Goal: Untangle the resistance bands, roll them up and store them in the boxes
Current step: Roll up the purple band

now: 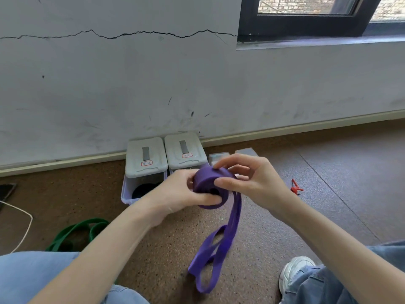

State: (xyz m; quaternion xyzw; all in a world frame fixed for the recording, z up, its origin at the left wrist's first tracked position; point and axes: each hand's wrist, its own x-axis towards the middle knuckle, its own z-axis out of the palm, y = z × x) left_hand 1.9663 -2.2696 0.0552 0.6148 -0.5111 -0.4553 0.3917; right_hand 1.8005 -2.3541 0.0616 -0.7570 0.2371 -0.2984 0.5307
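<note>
— Fingers of the left hand (177, 194) and right hand (247, 181) pinch the half-rolled purple band (209, 187) in the air, before the boxes (145, 163).
— Risk?
— Its loose tail hangs to the floor; a slack grip could let the coil spring open.

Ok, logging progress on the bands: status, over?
Left hand and right hand both grip purple band, partly rolled, tail hanging. Green band loose on floor. Nothing blocking the boxes.
</note>
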